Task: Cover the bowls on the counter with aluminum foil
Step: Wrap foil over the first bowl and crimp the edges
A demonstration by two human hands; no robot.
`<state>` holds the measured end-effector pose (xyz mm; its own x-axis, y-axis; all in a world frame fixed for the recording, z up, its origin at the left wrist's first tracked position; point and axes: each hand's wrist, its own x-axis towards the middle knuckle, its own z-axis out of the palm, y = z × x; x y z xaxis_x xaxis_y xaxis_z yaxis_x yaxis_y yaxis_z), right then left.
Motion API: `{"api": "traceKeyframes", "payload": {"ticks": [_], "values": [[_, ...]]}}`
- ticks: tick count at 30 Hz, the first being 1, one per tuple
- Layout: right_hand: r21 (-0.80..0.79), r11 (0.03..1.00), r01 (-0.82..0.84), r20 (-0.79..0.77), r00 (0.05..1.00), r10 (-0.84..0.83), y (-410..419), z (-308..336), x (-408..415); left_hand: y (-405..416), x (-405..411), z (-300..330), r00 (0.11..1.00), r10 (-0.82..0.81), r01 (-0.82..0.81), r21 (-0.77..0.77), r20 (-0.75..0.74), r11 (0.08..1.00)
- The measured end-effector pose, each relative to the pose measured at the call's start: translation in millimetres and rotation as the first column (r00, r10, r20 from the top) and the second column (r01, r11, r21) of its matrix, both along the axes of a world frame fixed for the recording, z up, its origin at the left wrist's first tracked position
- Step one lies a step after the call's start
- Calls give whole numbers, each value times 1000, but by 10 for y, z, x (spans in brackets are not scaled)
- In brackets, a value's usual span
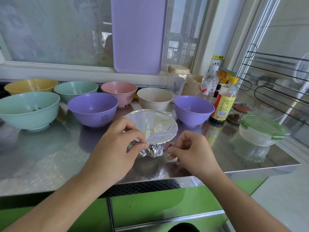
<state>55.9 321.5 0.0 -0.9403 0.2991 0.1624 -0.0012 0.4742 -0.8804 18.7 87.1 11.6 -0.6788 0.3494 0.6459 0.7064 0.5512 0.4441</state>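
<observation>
Foil (155, 129) lies stretched over a bowl near the front edge of the steel worktop (50, 156), its top smooth and its edge crumpled down around the rim. At the bowl's 7 o'clock side the left hand (117, 144) has its grip pinching the crinkled foil skirt between thumb and forefinger. At 5 o'clock the right hand (192, 151) sits just beside the foil with fingers curled and thumb tip near the skirt; whether it touches cannot be told. Seven uncovered bowls stand behind: a green bowl (29, 109) at 9 o'clock, a purple bowl (92, 108) at 11, a second purple bowl (194, 109) at 1, with yellow, mint, pink and beige ones in the back row. A sauce bottle (224, 101) and a lidded container (260, 129) stand at 2 to 3 o'clock.
</observation>
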Motion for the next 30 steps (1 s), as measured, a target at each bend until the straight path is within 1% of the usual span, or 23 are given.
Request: {"api": "traceKeyframes", "payload": {"ticks": [1,3,5,7,9,10,12,14,16,18,20,25,30], "values": [[-99,995,-24,8,1000,25,-23,10,2,-1,1,1,1000,-1,1,-1,1,1000],[-226,972,-61,20,998,67,-69,21,1,-4,5,6,1000,-1,1,-2,9,1000],[-301,951,-76,34,995,91,-102,7,1,-8,10,10,1000,1,-1,-6,15,1000],[-328,940,-90,63,991,117,-103,3,5,-11,9,14,1000,3,-3,-9,16,1000],[-294,948,-121,96,983,155,-81,35,24,-18,2,13,1000,6,-6,-12,17,1000],[-256,959,-118,99,984,148,-60,60,36,-21,3,11,1000,8,-8,-15,17,1000],[-153,986,-59,27,998,64,-6,117,68,-21,15,4,1000,17,-17,-19,17,1000],[-77,997,10,-113,993,-18,6,160,91,-14,37,-5,999,27,-27,-8,24,1000],[33,999,-2,-171,985,8,-38,179,89,-8,52,-7,999,36,-37,24,39,999],[140,989,-38,-146,988,59,-119,177,76,-4,59,-6,997,31,-35,54,70,998],[154,987,-50,-130,989,71,-176,160,51,7,61,-5,994,18,-25,67,104,997],[186,982,14,-143,990,13,-209,104,21,28,19,-31,993,11,-19,68,119,998],[287,957,-44,-137,987,87,-153,146,38,-14,-10,-22,992,3,-13,73,124,997]]}}
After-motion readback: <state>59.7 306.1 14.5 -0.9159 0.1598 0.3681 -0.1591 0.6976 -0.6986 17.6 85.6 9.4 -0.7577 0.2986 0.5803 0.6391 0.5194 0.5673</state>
